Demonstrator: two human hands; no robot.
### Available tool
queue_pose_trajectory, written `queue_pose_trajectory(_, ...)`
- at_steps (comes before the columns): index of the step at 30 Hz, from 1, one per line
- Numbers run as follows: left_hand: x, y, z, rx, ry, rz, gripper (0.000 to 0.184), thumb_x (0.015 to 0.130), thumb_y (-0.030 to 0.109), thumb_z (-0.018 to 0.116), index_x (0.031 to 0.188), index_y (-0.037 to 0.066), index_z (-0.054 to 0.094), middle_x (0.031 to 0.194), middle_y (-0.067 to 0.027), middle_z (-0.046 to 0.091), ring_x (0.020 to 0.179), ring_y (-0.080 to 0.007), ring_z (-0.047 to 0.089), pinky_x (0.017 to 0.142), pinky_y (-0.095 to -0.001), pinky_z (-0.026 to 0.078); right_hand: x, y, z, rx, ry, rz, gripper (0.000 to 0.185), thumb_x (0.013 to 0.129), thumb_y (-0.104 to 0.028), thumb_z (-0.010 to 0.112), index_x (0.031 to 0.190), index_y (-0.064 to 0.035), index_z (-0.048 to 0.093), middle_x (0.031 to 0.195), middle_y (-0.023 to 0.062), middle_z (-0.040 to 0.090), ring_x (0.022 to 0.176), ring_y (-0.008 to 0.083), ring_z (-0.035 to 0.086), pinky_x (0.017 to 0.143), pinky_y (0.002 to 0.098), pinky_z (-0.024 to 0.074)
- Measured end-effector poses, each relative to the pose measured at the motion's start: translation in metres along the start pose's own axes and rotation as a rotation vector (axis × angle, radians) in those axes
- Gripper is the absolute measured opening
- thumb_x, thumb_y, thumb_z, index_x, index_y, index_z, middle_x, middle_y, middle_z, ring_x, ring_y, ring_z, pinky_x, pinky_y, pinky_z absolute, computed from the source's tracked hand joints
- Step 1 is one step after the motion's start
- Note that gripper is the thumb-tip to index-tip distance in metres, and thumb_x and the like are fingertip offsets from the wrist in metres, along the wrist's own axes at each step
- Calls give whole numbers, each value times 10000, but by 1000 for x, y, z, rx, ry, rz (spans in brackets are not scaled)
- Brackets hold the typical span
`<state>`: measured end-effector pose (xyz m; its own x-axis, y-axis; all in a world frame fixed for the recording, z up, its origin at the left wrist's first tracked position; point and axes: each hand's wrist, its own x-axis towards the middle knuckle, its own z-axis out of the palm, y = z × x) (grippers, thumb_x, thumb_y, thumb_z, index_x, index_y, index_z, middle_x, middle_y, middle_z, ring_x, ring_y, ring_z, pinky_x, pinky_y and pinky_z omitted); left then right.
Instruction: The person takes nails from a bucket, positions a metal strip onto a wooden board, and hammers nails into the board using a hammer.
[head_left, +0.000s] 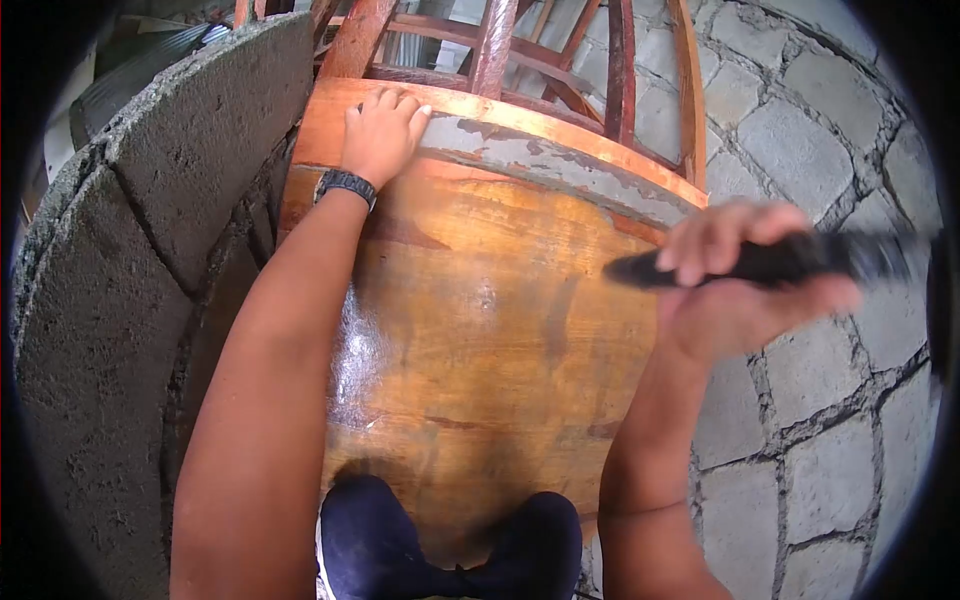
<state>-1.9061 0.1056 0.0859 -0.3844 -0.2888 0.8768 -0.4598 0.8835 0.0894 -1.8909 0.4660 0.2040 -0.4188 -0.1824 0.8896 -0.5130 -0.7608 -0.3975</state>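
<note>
My left hand (382,140), with a dark watch on its wrist, rests on the curved wooden rail (500,112) at the far end of a varnished wooden panel (480,330). Its fingers bend over the rail's edge. Off to the right, my right hand (735,270) is raised and closed around the black grip of a hammer (780,258). Motion blurs this tool, and its far end runs into the dark border of the view. Below the rail, a grey strip (540,160) with flaking brown patches follows the curve.
Reddish-brown wooden posts (492,45) and crosspieces stand beyond the rail. A rough grey concrete wall (110,330) curves close along the left. Grey block paving (830,450) lies to the right. My knees (370,540) are at the panel's near end.
</note>
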Motion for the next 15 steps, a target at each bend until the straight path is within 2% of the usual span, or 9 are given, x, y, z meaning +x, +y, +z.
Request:
queue_pose_trajectory(2,1,-1,-1,-40,11,6,331,1014,411,526,1079,143,708,1289,-79,643,1304,-277,522,972,-522,434,0,27,-1,55,17,-265,770,883,-872,310,874,-128,510,583,-4,445,445,116,470,415,313,456)
queue_pose_trajectory(3,-1,-3,1,-41,8,2,331,1014,411,526,1079,143,708,1289,-79,643,1304,-277,522,972,-522,434,-19,74,-23,93,16,-260,660,972,-750,396,850,-120,552,617,17,514,488,148,513,484,342,509)
queue_pose_trajectory(5,0,-3,5,-21,35,10,337,1013,415,525,1083,141,709,1309,-85,638,1320,-280,514,975,-524,431,-82,157,-69,-914,-44,134,472,1065,-406,508,771,-46,595,640,11,519,607,139,500,619,304,473)
queue_pose_trajectory(6,-2,-1,8,-24,43,13,337,1013,415,525,1083,141,709,1309,-85,638,1320,-280,514,975,-524,431,-80,162,-76,-1062,-176,768,522,1038,-465,544,943,26,694,786,141,700,796,284,655,783,449,517)
queue_pose_trajectory(7,-1,-3,10,-20,54,38,336,1018,410,524,1099,138,703,1328,-87,629,1324,-291,514,975,-530,431,-86,165,-78,-1027,-108,742,503,1041,-478,539,882,-17,661,691,92,648,633,223,616,621,385,511)
queue_pose_trajectory(8,1,-7,10,-14,68,51,335,1024,405,523,1115,134,697,1347,-89,620,1327,-302,513,975,-535,431,-82,154,-74,-1021,-112,730,503,1041,-478,539,882,-17,661,691,92,648,633,223,616,621,385,511)
queue_pose_trajectory(10,-4,-2,0,-35,-44,-13,342,1026,407,521,1140,136,694,1405,-95,590,1339,-310,506,998,-541,427,-77,102,-59,-603,46,914,545,1037,-574,482,776,-99,547,580,-22,471,437,97,421,417,283,358)
queue_pose_trajectory(14,1,-4,4,-4,31,10,349,1027,414,516,1151,139,690,1390,-87,594,1344,-317,503,979,-535,437,-17,7,-23,-600,203,396,616,995,-695,440,800,-119,534,557,-26,464,416,96,455,383,269,370)
queue_pose_trajectory(15,2,-3,1,-8,11,7,350,1026,416,515,1152,140,689,1383,-83,597,1347,-314,500,975,-534,438,3,-10,-31,-323,7,195,669,973,-750,401,816,-116,546,577,-19,474,438,113,472,389,265,375)
